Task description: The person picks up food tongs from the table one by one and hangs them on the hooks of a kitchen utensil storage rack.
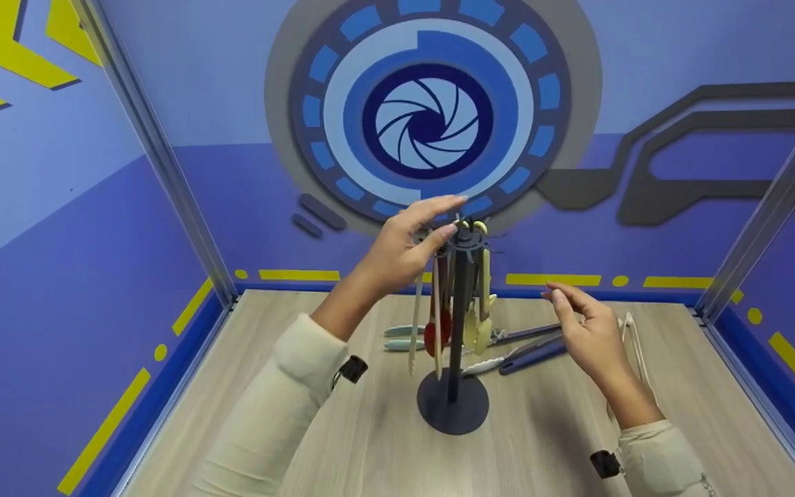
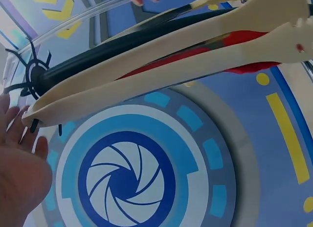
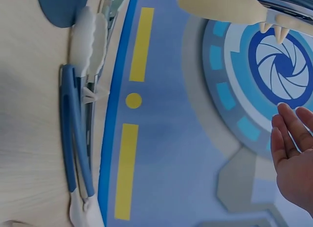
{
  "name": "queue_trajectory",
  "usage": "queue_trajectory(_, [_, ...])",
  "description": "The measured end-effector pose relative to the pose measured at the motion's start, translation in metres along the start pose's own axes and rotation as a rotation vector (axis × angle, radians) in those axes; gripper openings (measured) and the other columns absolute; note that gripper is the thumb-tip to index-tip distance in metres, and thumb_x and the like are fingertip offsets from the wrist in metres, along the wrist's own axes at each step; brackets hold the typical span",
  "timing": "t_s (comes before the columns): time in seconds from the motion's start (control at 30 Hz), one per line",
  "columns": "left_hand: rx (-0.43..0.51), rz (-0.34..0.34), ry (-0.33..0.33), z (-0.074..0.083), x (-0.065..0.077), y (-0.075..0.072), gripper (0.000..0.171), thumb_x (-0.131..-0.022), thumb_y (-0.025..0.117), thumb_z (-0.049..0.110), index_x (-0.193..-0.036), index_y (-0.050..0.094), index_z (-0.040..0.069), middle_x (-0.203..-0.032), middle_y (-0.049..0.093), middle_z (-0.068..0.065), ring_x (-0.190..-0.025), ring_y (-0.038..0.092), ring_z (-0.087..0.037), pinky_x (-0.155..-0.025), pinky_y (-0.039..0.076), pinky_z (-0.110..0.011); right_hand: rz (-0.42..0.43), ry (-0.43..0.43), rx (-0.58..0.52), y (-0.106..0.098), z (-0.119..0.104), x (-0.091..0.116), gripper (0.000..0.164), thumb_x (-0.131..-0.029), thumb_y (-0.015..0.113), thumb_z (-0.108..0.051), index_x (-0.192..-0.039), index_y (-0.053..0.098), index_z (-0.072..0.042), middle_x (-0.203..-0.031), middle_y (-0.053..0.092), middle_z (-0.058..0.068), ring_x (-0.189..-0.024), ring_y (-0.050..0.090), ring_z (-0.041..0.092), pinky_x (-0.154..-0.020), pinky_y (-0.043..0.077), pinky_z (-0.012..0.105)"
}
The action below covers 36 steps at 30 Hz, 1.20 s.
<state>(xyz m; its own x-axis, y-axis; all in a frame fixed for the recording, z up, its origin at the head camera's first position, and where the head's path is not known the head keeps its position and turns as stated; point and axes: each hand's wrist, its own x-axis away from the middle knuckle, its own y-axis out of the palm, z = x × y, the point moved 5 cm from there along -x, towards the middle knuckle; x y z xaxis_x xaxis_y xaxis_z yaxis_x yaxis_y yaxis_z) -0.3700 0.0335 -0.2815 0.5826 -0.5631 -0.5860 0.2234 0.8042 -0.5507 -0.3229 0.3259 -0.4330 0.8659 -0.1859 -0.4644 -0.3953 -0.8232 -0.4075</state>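
A dark rotary rack point(image 1: 460, 310) with a round base point(image 1: 453, 414) stands upright on the table. From its hooks hang beige tongs point(image 2: 161, 82), red-tipped tongs point(image 1: 437, 336) and pale yellow-tipped tongs point(image 1: 484, 337). At the rack's top my left hand point(image 1: 401, 245) has thumb and forefinger spread beside the hooks; whether it touches them is unclear. My right hand point(image 1: 594, 338) hovers to the rack's right, fingers loosely bent and holding nothing. Behind the rack, tongs with blue handles and white tips point(image 3: 76, 119) lie on the table near mint-tipped tongs point(image 1: 404, 343).
Another pale pair of tongs point(image 1: 635, 338) lies at the right, partly hidden by my right hand. A printed blue wall point(image 1: 232, 207) rises behind the wooden table point(image 1: 342, 442). Metal posts point(image 1: 156, 152) stand at the back corners.
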Motion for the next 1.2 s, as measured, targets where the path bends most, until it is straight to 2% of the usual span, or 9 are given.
queue_trajectory(0.03, [0.026,-0.042,-0.016,-0.001,-0.004,0.002,0.043,-0.113,0.054,0.021,-0.155,0.057,0.015,-0.164,0.054,-0.005,-0.148,0.053,-0.021,-0.125,0.041,-0.038,-0.003,0.004,0.000,0.000,0.002,0.000,0.036,-0.113,0.054,-0.031,-0.137,0.072,-0.012,-0.126,0.079,0.013,-0.108,0.061,-0.017,-0.092,0.045,0.003])
queue_trajectory(0.1, [0.090,-0.110,-0.051,-0.003,-0.011,0.005,0.042,-0.114,0.053,0.022,-0.155,0.058,0.018,-0.163,0.055,-0.003,-0.146,0.055,-0.018,-0.122,0.044,-0.034,-0.006,0.010,0.001,-0.002,0.005,0.001,0.037,-0.114,0.053,-0.033,-0.137,0.072,-0.012,-0.125,0.080,0.012,-0.109,0.061,-0.018,-0.092,0.045,0.003])
queue_trajectory(0.2, [0.197,-0.162,-0.092,-0.007,-0.016,0.011,0.041,-0.114,0.051,0.021,-0.154,0.058,0.016,-0.159,0.060,-0.005,-0.139,0.061,-0.015,-0.116,0.049,-0.030,-0.006,0.018,0.017,-0.005,0.009,0.003,0.039,-0.114,0.050,-0.036,-0.137,0.072,-0.013,-0.125,0.080,0.009,-0.110,0.060,-0.020,-0.093,0.044,0.002])
queue_trajectory(0.3, [0.278,-0.143,-0.127,-0.010,-0.016,0.012,0.039,-0.113,0.052,0.017,-0.152,0.060,0.013,-0.151,0.066,-0.009,-0.141,0.063,-0.016,-0.116,0.051,-0.030,-0.007,0.021,0.027,-0.005,0.012,0.005,0.041,-0.115,0.048,-0.038,-0.138,0.072,-0.014,-0.125,0.080,0.008,-0.110,0.059,-0.020,-0.093,0.043,0.003])
queue_trajectory(0.47, [0.330,-0.092,-0.161,-0.010,-0.014,0.012,0.039,-0.112,0.055,0.014,-0.150,0.062,0.010,-0.146,0.068,-0.017,-0.134,0.067,-0.019,-0.110,0.055,-0.031,-0.010,0.033,0.014,-0.003,0.018,0.008,0.042,-0.115,0.047,-0.038,-0.139,0.071,-0.014,-0.125,0.080,0.010,-0.110,0.061,-0.019,-0.092,0.045,0.002])
queue_trajectory(0.63, [0.285,-0.049,-0.165,-0.008,-0.013,0.014,0.038,-0.110,0.059,0.015,-0.148,0.064,0.013,-0.142,0.071,-0.012,-0.126,0.070,-0.012,-0.100,0.056,-0.023,-0.025,0.051,0.019,0.001,0.024,0.010,0.044,-0.115,0.047,-0.039,-0.140,0.070,-0.011,-0.127,0.079,0.010,-0.109,0.060,-0.021,-0.092,0.045,0.002])
queue_trajectory(0.77, [0.214,-0.001,-0.143,-0.005,-0.013,0.015,0.037,-0.108,0.064,0.018,-0.144,0.068,0.016,-0.133,0.076,-0.007,-0.099,0.070,-0.007,-0.082,0.055,-0.021,-0.024,0.059,0.023,0.004,0.028,0.012,0.045,-0.115,0.047,-0.039,-0.140,0.070,-0.010,-0.126,0.079,0.011,-0.107,0.060,-0.021,-0.091,0.044,0.001])
queue_trajectory(0.9, [0.123,0.054,-0.105,-0.003,-0.013,0.017,0.034,-0.106,0.068,0.021,-0.139,0.072,0.016,-0.123,0.079,-0.007,-0.080,0.061,-0.007,-0.071,0.051,-0.022,-0.021,0.063,0.028,0.008,0.032,0.013,0.044,-0.115,0.047,-0.039,-0.139,0.071,-0.010,-0.124,0.080,0.011,-0.105,0.060,-0.021,-0.090,0.043,0.002])
queue_trajectory(1.2, [-0.032,0.137,-0.073,0.006,-0.011,0.022,0.026,-0.105,0.069,0.018,-0.129,0.073,0.008,-0.112,0.072,-0.011,-0.087,0.062,-0.019,-0.077,0.050,-0.023,-0.065,0.101,0.002,0.025,0.043,0.019,0.040,-0.114,0.050,-0.035,-0.140,0.071,-0.013,-0.126,0.080,0.011,-0.106,0.060,-0.017,-0.090,0.043,0.003])
